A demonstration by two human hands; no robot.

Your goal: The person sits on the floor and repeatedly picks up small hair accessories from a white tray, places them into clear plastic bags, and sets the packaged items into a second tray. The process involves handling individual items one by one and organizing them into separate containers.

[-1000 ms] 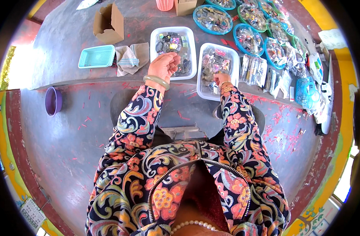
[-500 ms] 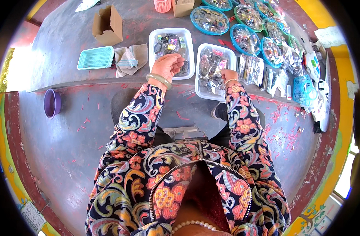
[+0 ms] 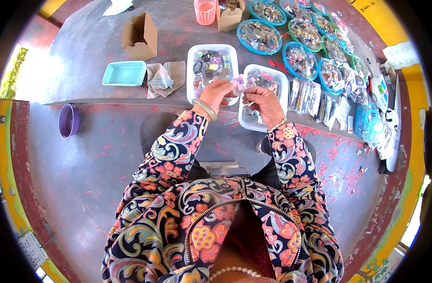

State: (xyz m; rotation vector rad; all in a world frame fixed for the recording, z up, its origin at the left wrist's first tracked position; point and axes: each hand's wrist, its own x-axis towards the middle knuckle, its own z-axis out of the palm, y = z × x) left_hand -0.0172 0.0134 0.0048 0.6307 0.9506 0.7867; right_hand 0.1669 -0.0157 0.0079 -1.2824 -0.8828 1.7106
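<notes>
My left hand [image 3: 217,95], with a pale bangle at its wrist, pinches a small pink and purple item [image 3: 239,84] in clear wrapping; its exact kind is too small to tell. Close beside it, my right hand [image 3: 267,104] has thumb and fingers pressed together, and what they hold, if anything, cannot be made out. Both hands are raised over the near parts of two white trays. The left white tray [image 3: 190,70] contains dark, yellow and pink small items. More small dark and pink pieces lie in the right white tray [image 3: 285,89], partly hidden by my right hand.
Left of the trays are a folded grey cloth [image 3: 171,78], a turquoise basket [image 3: 105,75] and an open cardboard box [image 3: 139,37]. Blue and green round trays [image 3: 260,37] of wrapped goods and several plastic packets [image 3: 304,96] fill the right. A purple tub [image 3: 69,121] stands lower left.
My right hand has come up and left from the right tray to meet my left hand. The pink and purple item now shows between them. The whole view has shifted slightly.
</notes>
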